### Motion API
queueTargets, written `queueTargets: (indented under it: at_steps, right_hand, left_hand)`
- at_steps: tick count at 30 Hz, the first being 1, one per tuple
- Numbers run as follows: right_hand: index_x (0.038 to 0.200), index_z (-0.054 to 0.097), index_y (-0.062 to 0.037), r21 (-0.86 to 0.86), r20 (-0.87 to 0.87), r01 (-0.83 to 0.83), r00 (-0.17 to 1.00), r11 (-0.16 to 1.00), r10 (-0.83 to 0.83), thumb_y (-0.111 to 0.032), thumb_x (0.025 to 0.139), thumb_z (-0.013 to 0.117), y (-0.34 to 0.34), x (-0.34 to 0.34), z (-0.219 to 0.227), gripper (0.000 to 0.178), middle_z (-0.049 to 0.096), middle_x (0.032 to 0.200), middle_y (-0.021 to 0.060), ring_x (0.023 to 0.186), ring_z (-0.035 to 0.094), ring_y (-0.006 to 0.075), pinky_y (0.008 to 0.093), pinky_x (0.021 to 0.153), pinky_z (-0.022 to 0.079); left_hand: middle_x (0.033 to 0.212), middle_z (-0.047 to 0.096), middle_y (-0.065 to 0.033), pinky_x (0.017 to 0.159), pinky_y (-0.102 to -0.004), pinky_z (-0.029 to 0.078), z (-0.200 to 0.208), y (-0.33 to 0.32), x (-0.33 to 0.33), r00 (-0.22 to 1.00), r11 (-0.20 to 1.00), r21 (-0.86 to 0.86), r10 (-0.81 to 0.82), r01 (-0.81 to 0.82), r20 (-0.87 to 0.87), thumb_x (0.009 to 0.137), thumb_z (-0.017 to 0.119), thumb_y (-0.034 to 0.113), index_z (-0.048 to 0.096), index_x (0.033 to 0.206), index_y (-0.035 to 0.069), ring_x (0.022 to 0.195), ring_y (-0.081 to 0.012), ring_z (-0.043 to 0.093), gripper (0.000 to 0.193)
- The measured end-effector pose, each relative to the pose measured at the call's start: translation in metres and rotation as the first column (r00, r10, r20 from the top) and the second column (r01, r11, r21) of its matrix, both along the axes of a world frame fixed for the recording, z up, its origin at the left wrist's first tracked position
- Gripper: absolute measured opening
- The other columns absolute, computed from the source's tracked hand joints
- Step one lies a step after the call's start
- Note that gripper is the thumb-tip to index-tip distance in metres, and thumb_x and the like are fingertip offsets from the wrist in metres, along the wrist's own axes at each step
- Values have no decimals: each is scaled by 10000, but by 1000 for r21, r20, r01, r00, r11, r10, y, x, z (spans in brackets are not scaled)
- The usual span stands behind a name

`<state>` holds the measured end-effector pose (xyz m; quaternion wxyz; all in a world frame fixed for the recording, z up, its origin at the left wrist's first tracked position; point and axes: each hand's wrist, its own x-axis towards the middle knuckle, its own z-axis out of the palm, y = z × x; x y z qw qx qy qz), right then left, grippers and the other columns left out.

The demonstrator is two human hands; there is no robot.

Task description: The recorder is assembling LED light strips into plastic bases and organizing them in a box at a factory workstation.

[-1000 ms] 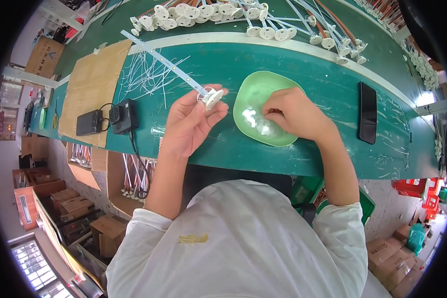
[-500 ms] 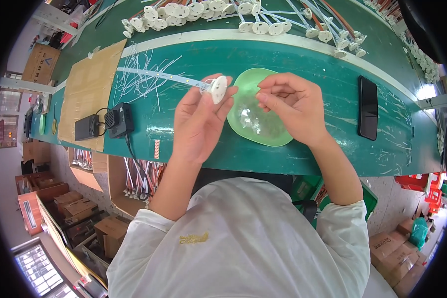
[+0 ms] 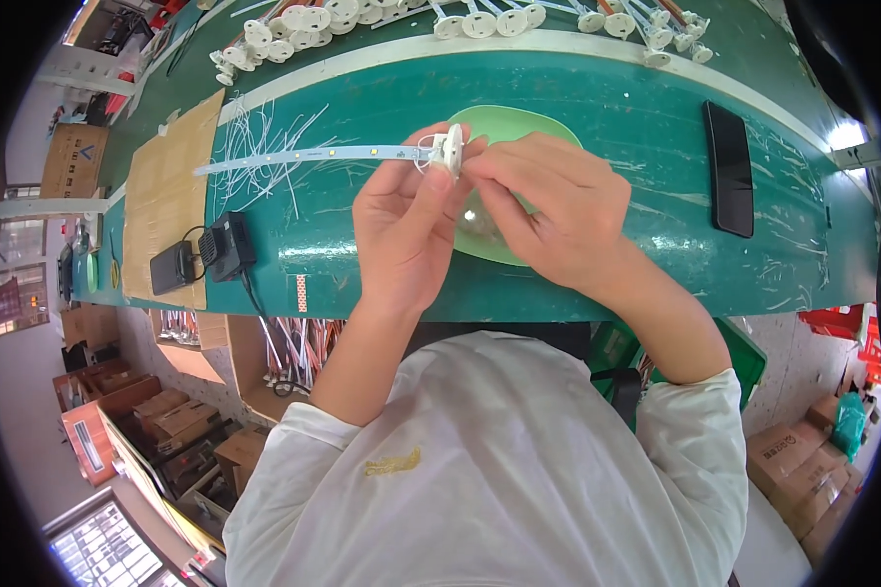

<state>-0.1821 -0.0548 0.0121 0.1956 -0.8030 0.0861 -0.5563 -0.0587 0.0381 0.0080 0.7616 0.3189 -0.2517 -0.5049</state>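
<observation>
My left hand (image 3: pixel 406 220) is closed on an LED strip with a white round end cap (image 3: pixel 450 152). The pale strip (image 3: pixel 308 156), dotted with small yellow LEDs, points left from the cap. My right hand (image 3: pixel 563 201) is closed in a pinch at the cap's right face; anything between its fingertips is too small or hidden to make out. Beneath both hands lies a light green plastic dish (image 3: pixel 504 122), its contents mostly covered by my right hand.
Thin white wires (image 3: pixel 259 147) lie loose beside a cardboard sheet (image 3: pixel 171 196), with a black power adapter (image 3: pixel 227 245) near them. A black phone (image 3: pixel 729 171) lies at the right. Several capped strips (image 3: pixel 308 20) are heaped along the far side. A green crate (image 3: pixel 739 362) stands below the table edge.
My right hand has moved left from over the dish to the cap. The cap has turned more edge-on and the strip lies more level. The whole view has shifted slightly.
</observation>
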Motion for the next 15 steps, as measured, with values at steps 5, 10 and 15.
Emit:
queueTargets:
  at_steps: [5,10,15]
  right_hand:
    - [893,685,-12,-46,-2,36,999,998,-36,65,732,716,-1,-3,0,181,691,789,96,628,654,225,289,560,516]
    - [891,684,-4,-15,-2,-38,999,999,38,72,729,709,2,0,-1,181,694,814,99,632,650,228,288,555,515]
    - [940,711,-24,28,-98,-122,987,992,124,60,741,691,1,-3,0,217,700,879,95,658,646,223,290,550,509]
  left_hand:
    - [1243,616,-180,995,-390,502,-1,0,0,995,999,10,50,-51,85,948,600,32,560,1240,-54,1134,-279,622,307]
    - [1252,611,-181,987,-376,507,-2,3,-1,994,999,7,44,-44,100,953,599,40,564,1227,-69,1122,-243,625,296]
    - [1269,599,-172,990,-369,508,-5,6,5,996,998,39,38,-41,83,964,597,76,558,1233,-67,1140,-226,612,308]
